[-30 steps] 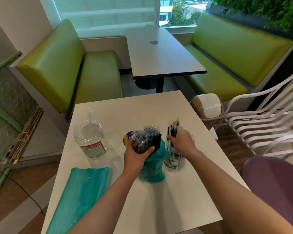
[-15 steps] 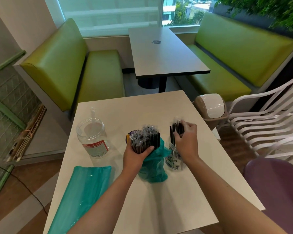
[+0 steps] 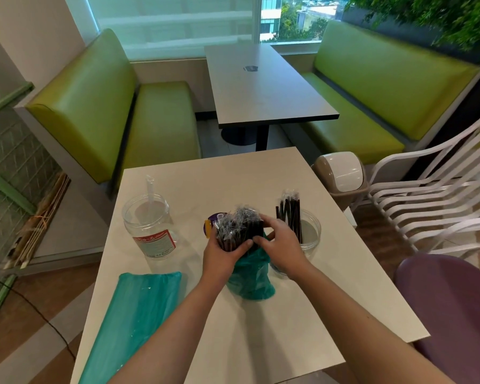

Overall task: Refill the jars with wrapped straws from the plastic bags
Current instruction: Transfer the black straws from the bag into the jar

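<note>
- We work at a pale square laminate table [image 3: 261, 328] that carries everything the task needs.
- A long teal plastic bag [image 3: 139, 314] lies flat at the table's near left side, well apart from our hands.
- A second, crumpled teal plastic bag [image 3: 251, 278] stands near the middle of the table, its mouth pulled down round a bundle of black straws in clear wrappers [image 3: 237, 227].
- A clear plastic jar with a red label [image 3: 148, 225] stands upright to the left, with one clear wrapped straw [image 3: 150, 195] leaning inside it.
- A second clear plastic jar [image 3: 309, 236] stands to the right, just beside the crumpled bag, holding a small upright cluster of black wrapped straws [image 3: 288, 214].
- Our left hand [image 3: 223, 254] wraps round the lower part of the bundle, thumb across its front, gripping it together with the bag's top.
- Our right hand [image 3: 281, 245] reaches to the bundle's right side, fingers curled against the straws; we cannot tell whether it pinches any.
- A dark purple round lid with an orange edge [image 3: 211, 221] peeks out behind the bundle.
</note>
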